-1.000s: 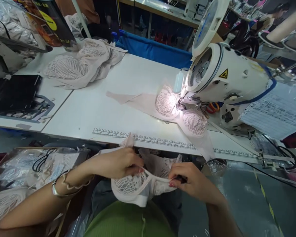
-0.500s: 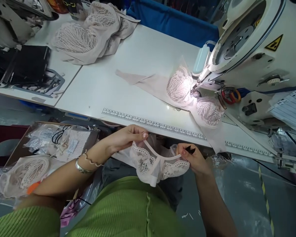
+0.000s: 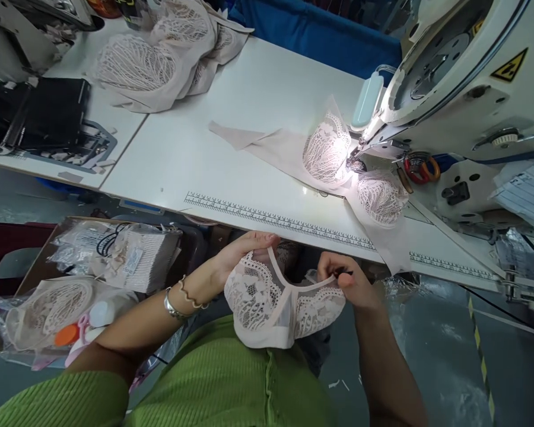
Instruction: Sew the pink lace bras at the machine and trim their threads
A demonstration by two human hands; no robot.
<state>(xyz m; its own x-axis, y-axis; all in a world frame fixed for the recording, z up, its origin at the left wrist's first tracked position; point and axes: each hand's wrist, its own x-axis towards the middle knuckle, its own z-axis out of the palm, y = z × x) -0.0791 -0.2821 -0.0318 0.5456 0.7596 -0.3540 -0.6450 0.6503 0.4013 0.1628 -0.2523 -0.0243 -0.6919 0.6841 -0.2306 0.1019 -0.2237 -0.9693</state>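
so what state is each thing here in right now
lace bra, held spread between both hands
left hand, closed on the bra's left cup
right hand, pinching the bra's right edge
sewing machine, lamp lit
second bra, lying under the machine head, lit
lace pile, heaped, far left

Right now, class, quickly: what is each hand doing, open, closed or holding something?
Left hand: closed, gripping the lace bra at its upper edge.
Right hand: closed, pinching the same lace bra; it also holds a small dark item.
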